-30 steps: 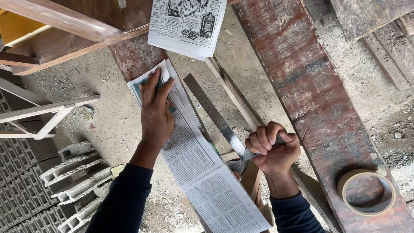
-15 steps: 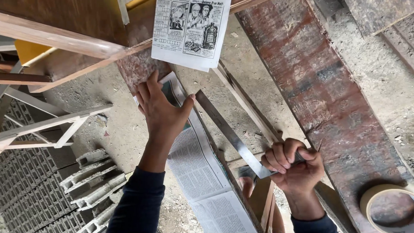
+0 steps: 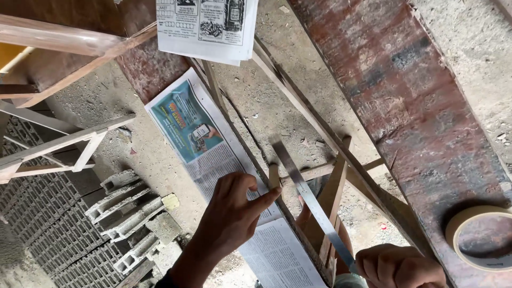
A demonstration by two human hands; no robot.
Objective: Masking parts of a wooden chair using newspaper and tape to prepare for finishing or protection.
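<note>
Dusty floor; right hand (image 3: 400,266) cropped, probably gripping blade (image 3: 309,202).

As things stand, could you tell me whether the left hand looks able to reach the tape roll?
Probably not easily: the left hand rests on the newspaper, and the blade and right hand lie between it and the tape roll.

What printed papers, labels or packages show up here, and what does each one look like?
Long folded newspaper strip: lies along the wooden slat under the left hand; white with grey text and a teal picture block.
Second folded newspaper sheet: top centre; white, black-and-white pictures.
Roll of beige masking tape: on the reddish plank, right; printing too small to tell.
</note>
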